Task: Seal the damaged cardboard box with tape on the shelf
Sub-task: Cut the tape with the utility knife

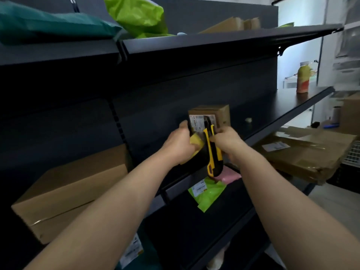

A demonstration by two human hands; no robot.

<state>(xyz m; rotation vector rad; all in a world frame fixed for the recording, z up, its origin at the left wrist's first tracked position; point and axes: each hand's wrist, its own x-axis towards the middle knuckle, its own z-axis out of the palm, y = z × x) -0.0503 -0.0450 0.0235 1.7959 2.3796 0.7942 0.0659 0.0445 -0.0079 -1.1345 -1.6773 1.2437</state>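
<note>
A small brown cardboard box (pixel 220 114) with a white shipping label stands on the dark middle shelf (pixel 292 106). My left hand (pixel 179 143) grips a yellowish tape roll (pixel 195 142), and its thumb touches the box's left edge. My right hand (pixel 227 140) holds a yellow and black utility knife (pixel 213 152), whose tip points up against the front of the box. The knife's handle hangs down past the shelf edge.
A large cardboard box (pixel 64 191) sits on the lower shelf at left. Green and pink mailer bags (pixel 209 191) lie below the hands. Flattened cardboard (pixel 307 152) lies at right. A bottle (pixel 303 78) stands at the far right of the shelf. Green bags (pixel 136 16) fill the top shelf.
</note>
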